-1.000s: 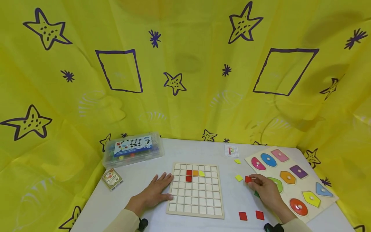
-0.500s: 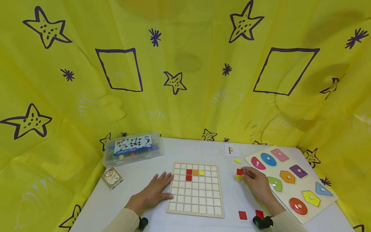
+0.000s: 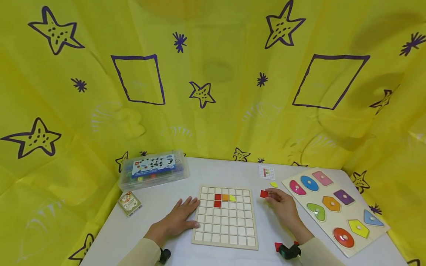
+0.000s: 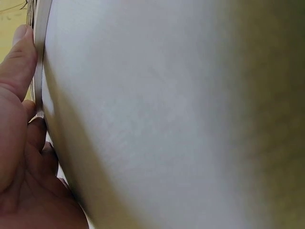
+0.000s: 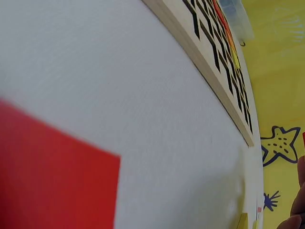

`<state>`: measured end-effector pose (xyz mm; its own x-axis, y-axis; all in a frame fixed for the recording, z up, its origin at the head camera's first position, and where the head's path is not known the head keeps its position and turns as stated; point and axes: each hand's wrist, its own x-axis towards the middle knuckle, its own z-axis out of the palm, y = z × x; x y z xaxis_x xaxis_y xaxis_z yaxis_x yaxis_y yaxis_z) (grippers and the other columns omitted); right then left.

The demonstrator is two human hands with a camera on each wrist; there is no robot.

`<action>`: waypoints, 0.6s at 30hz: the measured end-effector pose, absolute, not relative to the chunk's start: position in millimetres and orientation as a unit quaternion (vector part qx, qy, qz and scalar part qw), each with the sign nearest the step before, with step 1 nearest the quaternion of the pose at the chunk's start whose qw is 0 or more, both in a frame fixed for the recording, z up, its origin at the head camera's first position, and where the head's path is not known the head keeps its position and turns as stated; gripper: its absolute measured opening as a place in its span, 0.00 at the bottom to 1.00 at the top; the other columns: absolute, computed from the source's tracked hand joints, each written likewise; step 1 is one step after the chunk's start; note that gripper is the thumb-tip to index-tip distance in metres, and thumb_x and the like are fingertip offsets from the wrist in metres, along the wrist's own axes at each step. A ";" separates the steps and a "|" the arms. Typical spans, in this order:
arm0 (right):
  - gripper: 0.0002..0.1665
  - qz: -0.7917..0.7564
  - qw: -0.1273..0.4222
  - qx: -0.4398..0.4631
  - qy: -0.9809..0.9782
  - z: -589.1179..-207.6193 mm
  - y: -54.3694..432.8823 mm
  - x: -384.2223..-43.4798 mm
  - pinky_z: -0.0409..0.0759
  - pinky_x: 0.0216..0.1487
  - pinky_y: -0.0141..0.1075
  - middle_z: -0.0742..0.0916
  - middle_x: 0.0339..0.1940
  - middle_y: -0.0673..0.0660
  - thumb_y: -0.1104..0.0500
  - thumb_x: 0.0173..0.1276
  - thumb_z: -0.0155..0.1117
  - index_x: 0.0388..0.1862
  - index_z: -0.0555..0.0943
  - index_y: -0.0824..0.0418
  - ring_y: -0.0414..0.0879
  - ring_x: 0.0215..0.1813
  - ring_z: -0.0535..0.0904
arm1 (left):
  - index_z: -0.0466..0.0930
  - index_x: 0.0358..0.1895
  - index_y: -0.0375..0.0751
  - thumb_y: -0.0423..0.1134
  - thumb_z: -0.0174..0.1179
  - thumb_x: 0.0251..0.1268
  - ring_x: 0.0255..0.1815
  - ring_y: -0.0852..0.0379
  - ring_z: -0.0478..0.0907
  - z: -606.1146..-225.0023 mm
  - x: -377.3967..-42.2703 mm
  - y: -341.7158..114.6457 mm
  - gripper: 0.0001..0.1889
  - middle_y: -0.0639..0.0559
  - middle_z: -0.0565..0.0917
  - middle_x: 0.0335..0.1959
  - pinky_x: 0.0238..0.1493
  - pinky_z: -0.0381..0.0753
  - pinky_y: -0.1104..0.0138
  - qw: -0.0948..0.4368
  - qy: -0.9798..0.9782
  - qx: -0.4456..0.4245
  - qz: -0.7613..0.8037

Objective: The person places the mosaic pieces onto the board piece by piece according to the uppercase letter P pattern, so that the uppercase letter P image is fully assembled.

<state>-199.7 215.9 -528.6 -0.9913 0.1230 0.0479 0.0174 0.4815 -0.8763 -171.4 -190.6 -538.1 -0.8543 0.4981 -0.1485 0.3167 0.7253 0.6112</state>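
Red square tile [image 3: 264,194] is nearing grid board [image 3: 224,222] | right hand [image 3: 282,207]: I'm pinching it, ideally keeping level | left hand [image 3: 178,219]: spread, bracing

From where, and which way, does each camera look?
Head: on the head, facing forward and down at the grid board; left hand, right hand show.
Left wrist: on that wrist, facing tabletop; left hand at left edge.
Right wrist: on that wrist, facing tabletop, grid board; fingers at right edge.
Head, right wrist: both show grid board.
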 end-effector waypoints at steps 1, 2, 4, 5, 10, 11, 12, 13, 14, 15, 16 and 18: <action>0.18 0.508 0.052 -0.040 -0.859 -528.2 214.1 -200.0 0.85 0.40 0.23 0.90 0.49 0.64 0.67 0.73 0.70 0.61 0.85 0.64 0.49 0.47 0.83 | 0.57 0.84 0.37 0.58 0.65 0.71 0.88 0.37 0.46 -538.0 -171.5 -190.7 0.47 0.41 0.58 0.86 0.86 0.35 0.39 0.153 0.916 0.223 0.296; 0.18 0.511 0.053 -0.039 -0.857 -527.6 212.2 -200.4 0.84 0.40 0.23 0.90 0.49 0.64 0.67 0.73 0.70 0.61 0.85 0.64 0.50 0.47 0.83 | 0.57 0.84 0.37 0.58 0.66 0.71 0.88 0.36 0.46 -537.7 -171.6 -190.8 0.47 0.40 0.58 0.86 0.86 0.36 0.38 0.151 0.916 0.225 0.296; 0.18 0.513 0.054 -0.039 -0.856 -525.5 208.2 -200.4 0.84 0.41 0.22 0.90 0.49 0.64 0.67 0.73 0.70 0.61 0.86 0.64 0.50 0.48 0.83 | 0.57 0.84 0.36 0.58 0.66 0.71 0.88 0.36 0.47 -537.9 -171.7 -190.9 0.48 0.40 0.59 0.85 0.86 0.36 0.37 0.149 0.917 0.226 0.294; 0.18 0.513 0.053 -0.039 -0.856 -524.2 206.2 -200.2 0.84 0.41 0.22 0.90 0.50 0.64 0.67 0.73 0.70 0.61 0.86 0.64 0.51 0.49 0.83 | 0.57 0.84 0.36 0.58 0.66 0.71 0.88 0.35 0.47 -538.1 -171.7 -190.9 0.48 0.39 0.59 0.85 0.86 0.36 0.37 0.149 0.917 0.226 0.293; 0.18 0.516 0.045 -0.040 -0.854 -518.5 194.5 -199.5 0.82 0.41 0.21 0.90 0.49 0.63 0.68 0.73 0.69 0.61 0.86 0.63 0.52 0.50 0.82 | 0.57 0.84 0.37 0.59 0.65 0.71 0.88 0.37 0.47 -541.1 -172.8 -190.8 0.47 0.40 0.59 0.85 0.86 0.36 0.38 0.151 0.918 0.225 0.289; 0.18 0.519 0.043 -0.040 -0.853 -517.7 191.9 -199.5 0.81 0.41 0.21 0.90 0.49 0.62 0.68 0.73 0.70 0.61 0.86 0.63 0.52 0.50 0.81 | 0.57 0.84 0.37 0.58 0.65 0.71 0.88 0.37 0.47 -541.3 -172.9 -190.8 0.47 0.40 0.59 0.85 0.86 0.36 0.38 0.150 0.918 0.225 0.290; 0.18 0.523 0.041 -0.040 -0.851 -517.1 189.4 -199.5 0.81 0.40 0.21 0.90 0.48 0.62 0.68 0.73 0.70 0.60 0.86 0.63 0.52 0.49 0.81 | 0.58 0.84 0.37 0.58 0.66 0.71 0.88 0.37 0.47 -541.6 -173.0 -190.7 0.47 0.40 0.59 0.85 0.86 0.37 0.38 0.149 0.918 0.226 0.289; 0.18 0.525 0.040 -0.040 -0.849 -516.9 186.8 -199.5 0.81 0.40 0.22 0.90 0.48 0.62 0.68 0.73 0.70 0.60 0.86 0.63 0.52 0.49 0.81 | 0.58 0.84 0.37 0.58 0.66 0.71 0.88 0.37 0.47 -542.0 -173.2 -190.7 0.47 0.40 0.59 0.85 0.86 0.37 0.38 0.149 0.918 0.226 0.290; 0.18 0.526 0.040 -0.039 -0.848 -517.2 184.3 -199.7 0.82 0.40 0.22 0.90 0.47 0.61 0.68 0.73 0.70 0.60 0.86 0.63 0.51 0.49 0.81 | 0.58 0.84 0.37 0.58 0.66 0.71 0.88 0.37 0.47 -542.0 -173.2 -190.6 0.47 0.40 0.59 0.85 0.86 0.37 0.38 0.148 0.918 0.226 0.290; 0.17 0.529 0.040 -0.038 -0.847 -517.6 181.7 -199.8 0.82 0.40 0.22 0.90 0.47 0.61 0.68 0.73 0.70 0.60 0.87 0.63 0.50 0.48 0.81 | 0.58 0.84 0.37 0.58 0.66 0.70 0.88 0.37 0.47 -541.9 -173.1 -190.5 0.47 0.40 0.59 0.85 0.86 0.37 0.38 0.148 0.918 0.226 0.290; 0.17 0.531 0.041 -0.036 -0.846 -518.3 179.3 -199.9 0.82 0.40 0.22 0.90 0.47 0.60 0.68 0.73 0.70 0.59 0.87 0.63 0.49 0.47 0.81 | 0.58 0.84 0.37 0.58 0.66 0.70 0.88 0.37 0.47 -542.0 -173.1 -190.4 0.47 0.41 0.59 0.85 0.86 0.37 0.38 0.148 0.918 0.225 0.291; 0.17 0.535 0.044 -0.031 -0.843 -520.0 174.4 -199.8 0.82 0.39 0.23 0.90 0.45 0.60 0.68 0.72 0.70 0.58 0.88 0.63 0.48 0.46 0.81 | 0.58 0.84 0.37 0.58 0.66 0.70 0.88 0.37 0.47 -541.7 -172.9 -190.3 0.47 0.41 0.59 0.85 0.86 0.37 0.38 0.148 0.918 0.225 0.293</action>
